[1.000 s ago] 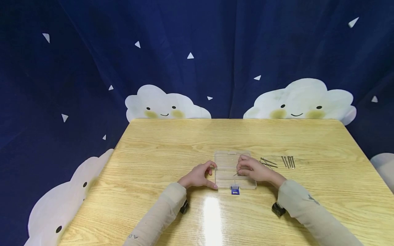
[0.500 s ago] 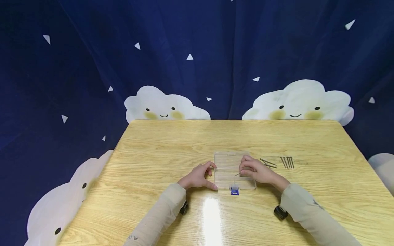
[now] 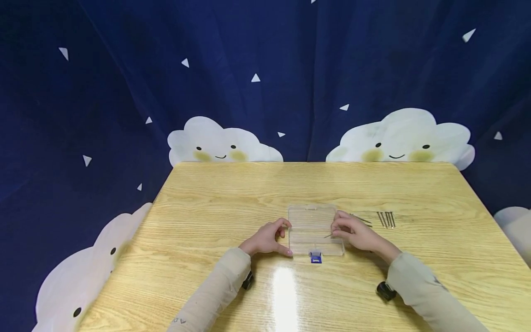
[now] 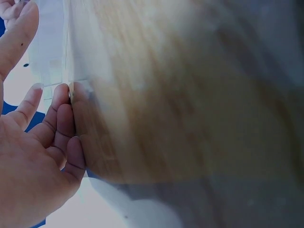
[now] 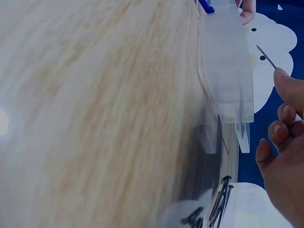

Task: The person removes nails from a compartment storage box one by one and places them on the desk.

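Note:
A clear plastic box (image 3: 312, 216) with a blue latch (image 3: 316, 257) lies with its lid back on the table. My left hand (image 3: 268, 236) touches the box's left side, thumb near the front corner and index finger farther back; its other fingers are loosely bent in the left wrist view. My right hand (image 3: 357, 231) pinches a thin nail (image 5: 266, 56) between thumb and fingers above the right part of the box. The nail's pointed end sticks out toward the left; its head is hidden in the hand.
Several loose nails (image 3: 362, 218) lie just behind the right hand, partly covered by it. Farther right, several more nails (image 3: 386, 220) stand in a row side by side. A dark blue curtain (image 3: 249, 41) with clouds hangs behind the wooden table (image 3: 220, 193).
My right hand has moved a little to the right with the nail, uncovering more of the box. My left hand has stayed in place at the box's left side.

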Tool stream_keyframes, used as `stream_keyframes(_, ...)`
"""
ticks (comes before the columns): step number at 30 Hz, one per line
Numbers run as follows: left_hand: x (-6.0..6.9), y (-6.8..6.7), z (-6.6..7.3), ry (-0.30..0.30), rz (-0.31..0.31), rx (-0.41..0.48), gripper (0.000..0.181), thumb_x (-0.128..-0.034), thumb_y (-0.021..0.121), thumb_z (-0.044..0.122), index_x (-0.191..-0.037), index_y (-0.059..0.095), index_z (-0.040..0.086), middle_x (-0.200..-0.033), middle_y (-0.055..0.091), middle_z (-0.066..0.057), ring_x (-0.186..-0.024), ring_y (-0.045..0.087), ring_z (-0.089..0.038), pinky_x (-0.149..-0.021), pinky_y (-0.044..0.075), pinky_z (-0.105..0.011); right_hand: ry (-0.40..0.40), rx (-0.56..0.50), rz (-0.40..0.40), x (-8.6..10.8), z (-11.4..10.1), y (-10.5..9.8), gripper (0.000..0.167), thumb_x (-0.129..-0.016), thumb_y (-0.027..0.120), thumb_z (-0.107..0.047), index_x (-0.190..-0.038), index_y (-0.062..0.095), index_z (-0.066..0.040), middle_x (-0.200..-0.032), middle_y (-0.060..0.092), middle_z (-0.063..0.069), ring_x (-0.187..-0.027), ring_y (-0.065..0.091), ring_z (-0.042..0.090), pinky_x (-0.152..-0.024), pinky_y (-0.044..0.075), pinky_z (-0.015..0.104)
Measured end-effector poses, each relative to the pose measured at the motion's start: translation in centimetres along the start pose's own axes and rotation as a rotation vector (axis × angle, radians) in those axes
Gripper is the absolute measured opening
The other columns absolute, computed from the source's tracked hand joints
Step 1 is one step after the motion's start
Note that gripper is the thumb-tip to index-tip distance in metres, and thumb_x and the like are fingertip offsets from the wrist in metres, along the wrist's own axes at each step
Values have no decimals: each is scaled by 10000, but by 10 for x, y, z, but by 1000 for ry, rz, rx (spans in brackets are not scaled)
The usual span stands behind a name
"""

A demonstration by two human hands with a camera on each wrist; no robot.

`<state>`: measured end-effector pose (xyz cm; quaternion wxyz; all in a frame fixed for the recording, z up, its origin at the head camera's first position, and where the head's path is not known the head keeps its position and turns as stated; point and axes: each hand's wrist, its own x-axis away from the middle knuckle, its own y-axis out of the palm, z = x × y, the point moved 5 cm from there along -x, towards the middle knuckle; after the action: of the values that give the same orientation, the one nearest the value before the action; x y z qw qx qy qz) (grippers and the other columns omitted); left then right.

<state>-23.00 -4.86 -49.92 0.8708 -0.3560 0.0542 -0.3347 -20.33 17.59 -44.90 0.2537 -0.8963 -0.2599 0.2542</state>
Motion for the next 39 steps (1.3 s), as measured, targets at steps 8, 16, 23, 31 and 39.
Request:
stream_keyframes(8,0,0,-1,10,1,-19,626,-665,819,268,-1161,465,126,-854,501,-52,-667,356,-94,-622,295,-217,9,-10,35,10,6,-7,126,-817,571,122,-796,593,0,-757,446,59,-602,390,154,-526,370,262)
stream_keyframes(16,0,0,-2,9,6,-23,630,-660,823,271,-1159,466,126,-853,502,-49,-676,366,-90,-633,303,-216,-39,-12,84,19,4,-16,196,-780,568,183,-791,587,-11,-746,441,71,-589,368,148,-505,341,274)
stream_keyframes(23,0,0,-1,11,10,-40,630,-658,824,270,-1156,463,131,-852,504,-58,-658,353,-85,-618,294,-208,-67,16,108,30,16,-23,266,-759,571,209,-797,575,-55,-763,456,86,-577,354,122,-484,326,255)
stream_keyframes(31,0,-1,1,18,12,-36,624,-657,825,257,-1144,466,105,-846,504,-66,-649,349,-91,-612,293,-212,-17,26,127,46,38,-28,171,-805,590,111,-804,585,-60,-829,481,-7,-693,414,78,-564,373,236)
stream_keyframes(39,0,0,0,14,9,-40,627,-666,820,258,-1159,462,113,-855,505,-64,-668,356,-89,-626,297,-211,-42,42,156,57,38,-37,277,-746,576,216,-795,565,-56,-782,452,30,-668,384,94,-530,341,248)
